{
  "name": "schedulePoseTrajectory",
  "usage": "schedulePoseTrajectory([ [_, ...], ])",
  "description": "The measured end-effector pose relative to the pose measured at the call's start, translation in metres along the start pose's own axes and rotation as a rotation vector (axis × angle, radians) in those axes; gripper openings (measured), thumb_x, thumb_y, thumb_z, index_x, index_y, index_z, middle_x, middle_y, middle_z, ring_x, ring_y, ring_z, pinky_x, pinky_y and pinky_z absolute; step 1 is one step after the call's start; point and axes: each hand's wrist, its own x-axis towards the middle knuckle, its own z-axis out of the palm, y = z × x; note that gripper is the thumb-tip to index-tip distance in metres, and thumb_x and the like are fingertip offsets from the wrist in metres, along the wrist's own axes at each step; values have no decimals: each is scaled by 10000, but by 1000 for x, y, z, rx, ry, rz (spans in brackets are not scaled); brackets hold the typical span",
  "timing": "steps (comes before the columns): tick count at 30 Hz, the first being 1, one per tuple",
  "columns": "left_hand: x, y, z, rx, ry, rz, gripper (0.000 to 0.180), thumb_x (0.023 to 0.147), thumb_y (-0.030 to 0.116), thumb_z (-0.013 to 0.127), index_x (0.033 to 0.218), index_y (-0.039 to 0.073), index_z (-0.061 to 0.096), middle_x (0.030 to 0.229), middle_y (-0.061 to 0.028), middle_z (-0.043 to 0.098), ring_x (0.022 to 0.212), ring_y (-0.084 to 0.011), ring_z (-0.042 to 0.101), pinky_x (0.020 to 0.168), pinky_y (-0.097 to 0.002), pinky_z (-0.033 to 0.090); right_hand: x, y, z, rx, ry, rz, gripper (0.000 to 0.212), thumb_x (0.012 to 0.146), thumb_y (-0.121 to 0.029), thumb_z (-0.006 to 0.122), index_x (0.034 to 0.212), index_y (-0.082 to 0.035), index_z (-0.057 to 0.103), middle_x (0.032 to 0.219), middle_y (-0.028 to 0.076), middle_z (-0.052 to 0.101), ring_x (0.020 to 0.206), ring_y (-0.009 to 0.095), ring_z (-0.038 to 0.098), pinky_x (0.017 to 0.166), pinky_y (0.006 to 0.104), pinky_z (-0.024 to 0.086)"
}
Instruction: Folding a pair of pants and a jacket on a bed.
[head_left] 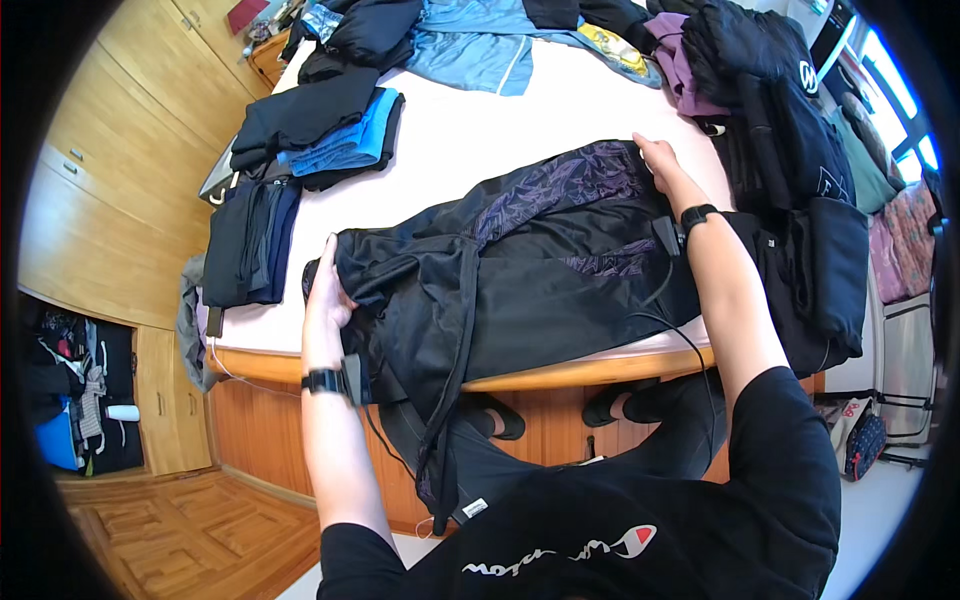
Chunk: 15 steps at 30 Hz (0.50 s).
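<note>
A black garment (560, 300) with purple leaf-patterned panels lies spread over the near edge of the bed. Whether it is trousers or a top, I cannot tell. A long dark strip of it hangs over the edge towards my legs. My left hand (330, 290) grips its left end, where the cloth is bunched. At its far right corner my right hand (657, 163) holds the edge, thumb on top and the other fingers partly hidden. Each wrist wears a black band with a small device and a cable.
Folded dark and blue clothes (345, 130) and a dark folded pile (252, 240) sit on the bed's left. Black clothes (830, 270) are stacked at right. Blue garments (465, 55) lie at the back. The wooden bed edge (560, 374) is before my knees; wooden cabinets (120, 170) stand left.
</note>
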Motion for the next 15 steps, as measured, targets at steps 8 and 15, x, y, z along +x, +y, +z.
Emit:
schedulePoseTrajectory([
  [8, 74, 7, -63, 449, 511, 501, 650, 989, 514, 512, 1430, 39, 465, 1378, -191, 540, 1265, -296, 515, 1007, -420, 436, -35, -26, 40, -454, 322, -284, 368, 910, -332, 648, 1132, -39, 663, 1151, 194, 672, 1101, 355, 626, 924, 433, 480],
  [15, 123, 8, -53, 212, 329, 436, 611, 978, 429, 589, 1424, 34, 454, 1346, -123, 557, 1195, -245, 538, 1004, -380, 423, -17, 14, 10, -469, 430, -331, 362, 898, -359, 658, 1099, -58, 665, 1059, 215, 670, 1069, 360, 626, 918, 449, 480],
])
